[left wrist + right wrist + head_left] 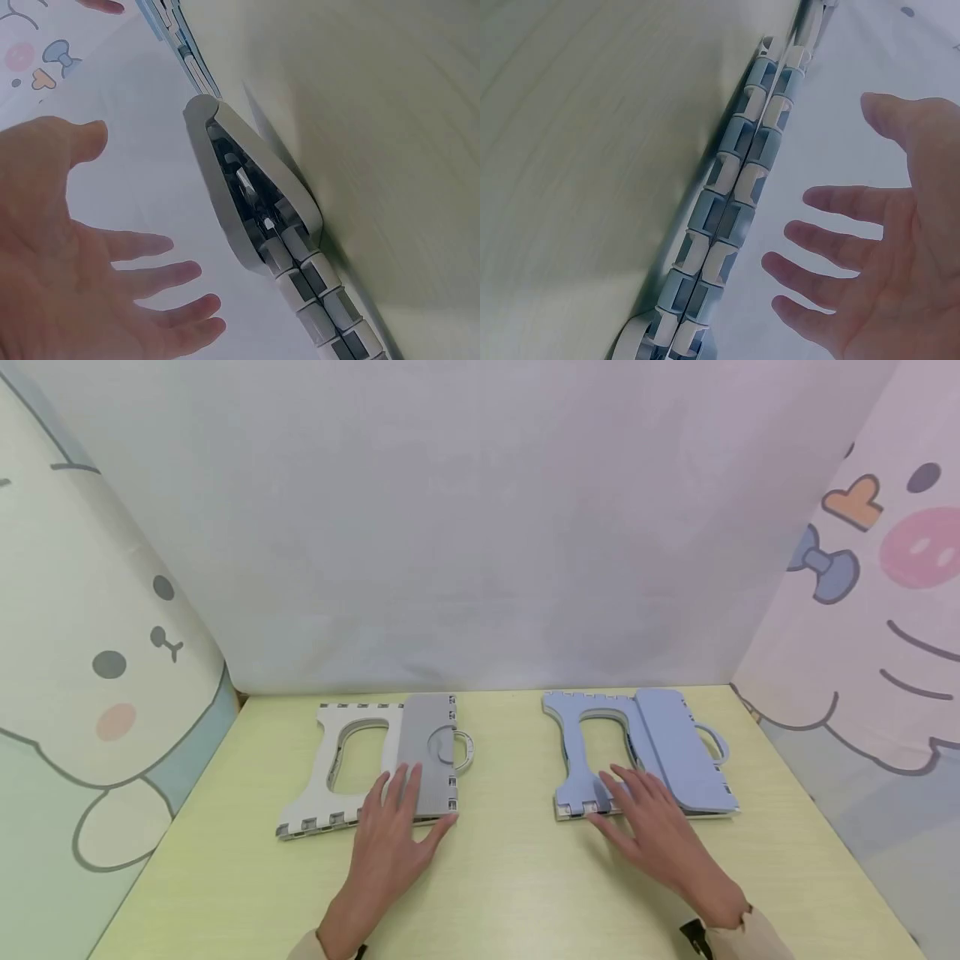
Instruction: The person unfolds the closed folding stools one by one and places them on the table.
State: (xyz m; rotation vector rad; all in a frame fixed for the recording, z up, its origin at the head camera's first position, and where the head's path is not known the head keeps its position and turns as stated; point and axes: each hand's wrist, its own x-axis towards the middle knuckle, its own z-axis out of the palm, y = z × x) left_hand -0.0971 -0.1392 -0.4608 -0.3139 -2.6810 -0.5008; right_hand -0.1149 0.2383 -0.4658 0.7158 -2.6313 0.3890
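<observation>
Stool (pixel 415 747), white and grey, folded flat, lying on the bench (pixel 498 877) to the person's left; looks to be moulded plastic, so probably light for its bulk, stiff across the panels, hardly fragile. Second stool (pixel 660 743), blue, likewise flat, to the right, well apart from the first; same judgement. Holds: white handle (pixel 467 752) and blue handle (pixel 714 743), one loop on the right-hand side of each, likely the surest for one hand. White frame (pixel 324 802) and blue frame (pixel 577 760) each surround a window, whose rim offers a further grip. Surfaces appear smooth and may slide under a loose touch. Caution: interlocking hinge segments (pixel 706 212) run along the near edges, likely to flex and nip skin. Left hand (pixel 393 843), fingers (pixel 161 279) spread and nearly straight, holding nothing, over the white-and-grey stool's near edge; right hand (pixel 660 831), fingers likewise extended, holding nothing, over the blue one's. Contact: none that I can make out.
</observation>
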